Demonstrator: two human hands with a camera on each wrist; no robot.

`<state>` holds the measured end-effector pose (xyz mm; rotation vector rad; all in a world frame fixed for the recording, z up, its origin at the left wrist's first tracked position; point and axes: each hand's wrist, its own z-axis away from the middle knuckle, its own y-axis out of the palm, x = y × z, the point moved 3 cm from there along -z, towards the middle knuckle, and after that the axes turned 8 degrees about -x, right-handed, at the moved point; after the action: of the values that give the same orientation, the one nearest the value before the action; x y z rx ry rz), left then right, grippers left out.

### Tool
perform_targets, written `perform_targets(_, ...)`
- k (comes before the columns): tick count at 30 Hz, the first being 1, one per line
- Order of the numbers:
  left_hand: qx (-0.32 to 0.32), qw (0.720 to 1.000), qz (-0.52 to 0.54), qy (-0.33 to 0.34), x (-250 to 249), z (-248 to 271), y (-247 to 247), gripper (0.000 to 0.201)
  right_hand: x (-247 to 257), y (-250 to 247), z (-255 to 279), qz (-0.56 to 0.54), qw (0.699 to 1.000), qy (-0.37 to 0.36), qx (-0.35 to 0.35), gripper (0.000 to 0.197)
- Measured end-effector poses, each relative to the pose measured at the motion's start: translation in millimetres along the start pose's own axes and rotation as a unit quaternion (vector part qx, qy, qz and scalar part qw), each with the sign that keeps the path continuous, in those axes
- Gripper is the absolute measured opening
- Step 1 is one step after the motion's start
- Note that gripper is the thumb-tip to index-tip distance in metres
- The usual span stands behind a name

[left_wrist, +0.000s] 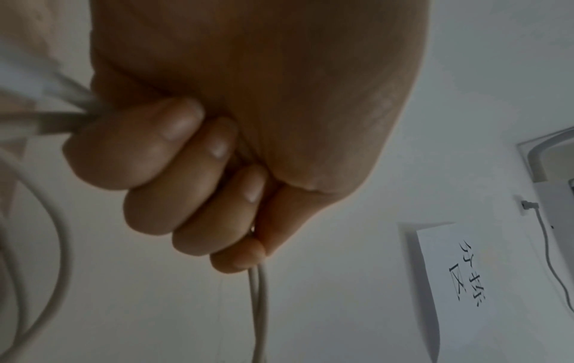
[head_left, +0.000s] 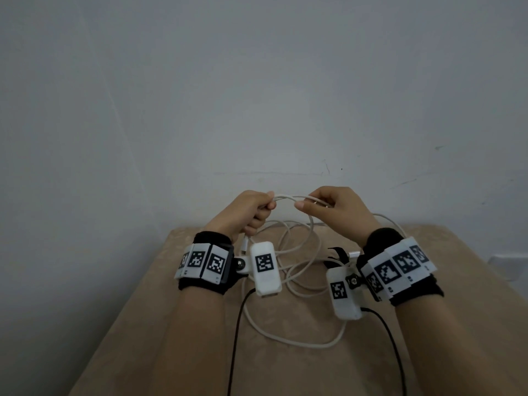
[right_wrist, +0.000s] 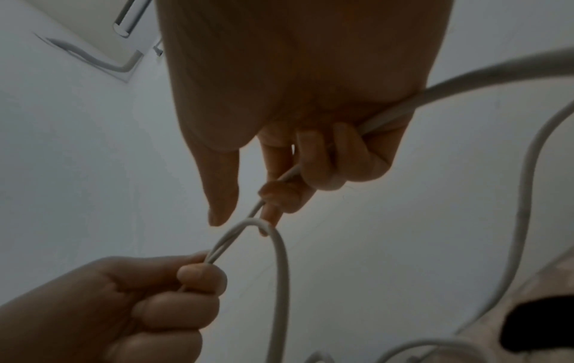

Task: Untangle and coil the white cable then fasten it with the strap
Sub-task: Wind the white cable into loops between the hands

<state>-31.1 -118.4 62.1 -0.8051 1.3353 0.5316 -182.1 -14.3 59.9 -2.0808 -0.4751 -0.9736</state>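
Holding the white cable (head_left: 288, 199) raised between both hands: left hand (head_left: 248, 214) fisted round gathered strands, right hand (head_left: 337, 208) curled round one strand. Span runs left-right; slack loops hang below onto bench (head_left: 183, 324); black strap (head_left: 338, 252) nearer right wrist

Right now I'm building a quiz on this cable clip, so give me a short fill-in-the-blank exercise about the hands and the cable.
1. Both hands hold the ____ cable above the table.
2. The left hand grips ____ strands side by side.
3. The right hand's thumb is ____ the cable.
4. The black strap lies on the table beside the ____ wrist.

Missing words: white; two; off; right
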Motion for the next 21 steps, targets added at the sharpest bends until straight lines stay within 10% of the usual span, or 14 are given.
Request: perform_targets(21,0.059,0.997,-0.046,0.004,1,1,11,0.039,-1,12,0,0.011,0.998,-0.038,0.052,0.027)
